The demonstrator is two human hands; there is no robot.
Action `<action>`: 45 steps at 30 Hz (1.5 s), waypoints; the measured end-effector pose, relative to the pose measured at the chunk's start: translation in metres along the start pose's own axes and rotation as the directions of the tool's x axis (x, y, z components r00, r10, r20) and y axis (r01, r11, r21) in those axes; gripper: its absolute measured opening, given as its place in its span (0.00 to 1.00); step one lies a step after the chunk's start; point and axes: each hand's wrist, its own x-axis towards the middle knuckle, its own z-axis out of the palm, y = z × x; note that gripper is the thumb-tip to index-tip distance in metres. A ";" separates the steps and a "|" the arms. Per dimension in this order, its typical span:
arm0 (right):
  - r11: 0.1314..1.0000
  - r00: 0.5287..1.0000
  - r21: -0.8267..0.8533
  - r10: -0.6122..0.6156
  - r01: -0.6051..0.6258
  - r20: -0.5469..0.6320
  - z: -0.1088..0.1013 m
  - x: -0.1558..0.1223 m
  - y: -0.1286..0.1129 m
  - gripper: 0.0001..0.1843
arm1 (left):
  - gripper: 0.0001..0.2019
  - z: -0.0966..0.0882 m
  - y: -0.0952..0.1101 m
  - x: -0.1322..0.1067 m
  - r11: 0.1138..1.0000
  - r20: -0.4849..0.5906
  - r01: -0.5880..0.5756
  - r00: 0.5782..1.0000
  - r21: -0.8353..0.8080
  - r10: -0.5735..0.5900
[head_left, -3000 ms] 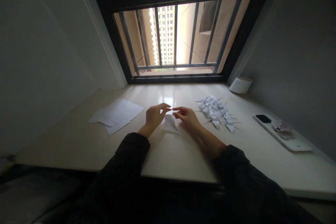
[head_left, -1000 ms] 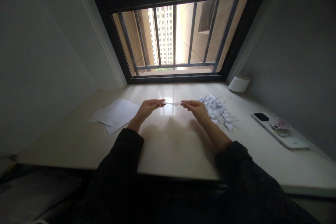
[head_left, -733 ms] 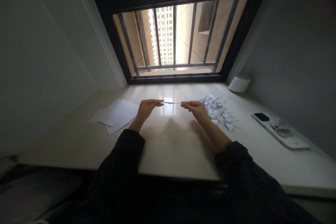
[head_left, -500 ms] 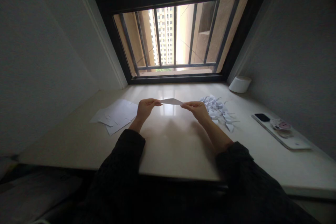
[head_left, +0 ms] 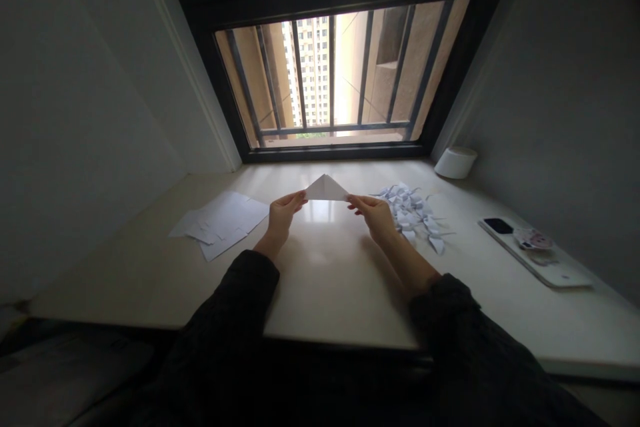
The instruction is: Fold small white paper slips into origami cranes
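Item: folded paper [head_left: 326,188], white, one piece, triangular. Point turned toward the window [head_left: 332,73], long edge toward the person; a crease line is shown at the middle. It is held between the two hands over the far middle of the worktop [head_left: 325,293], apparently raised off it.

Left hand [head_left: 281,215]: the paper's left corner is pinched between thumb and fingers. Right hand [head_left: 379,217]: the right corner is pinched likewise. The long edge is stretched between the two grips. Both wrists are followed by dark sleeves.

Step, as judged: a folded shape is being held out by its corners, between creases. By the next move, even tension and a firm pinch at both corners seem to be called for, so that the layers are kept aligned before any further crease is pressed.

Surroundings: to the left, loose flat sheets [head_left: 227,220], overlapping. To the right, just beyond the right hand, a heap of small folded paper pieces [head_left: 413,210], partly hidden by it. Farther right, a white phone [head_left: 555,270], laid flat; behind, near the wall, a white round object [head_left: 456,163].
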 end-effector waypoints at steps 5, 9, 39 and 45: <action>0.992 0.997 0.103 0.075 -0.072 -0.019 0.004 -0.001 0.005 0.19 | 0.19 0.005 -0.001 -0.006 0.999 -0.042 -0.009 0.999 -0.051 0.007; 0.991 0.992 0.123 0.061 -0.048 -0.108 0.007 -0.003 0.006 0.19 | 0.19 0.010 -0.004 -0.011 0.999 -0.064 -0.047 0.997 -0.011 0.046; 0.998 0.998 -0.043 -0.034 0.036 0.050 0.014 -0.012 0.003 0.20 | 0.19 0.011 0.006 -0.012 0.996 0.019 -0.089 0.996 -0.004 0.089; 1.000 0.997 -0.001 0.018 -0.018 0.075 0.016 -0.015 0.002 0.19 | 0.18 0.009 -0.001 -0.009 0.987 -0.042 -0.158 0.986 0.023 0.159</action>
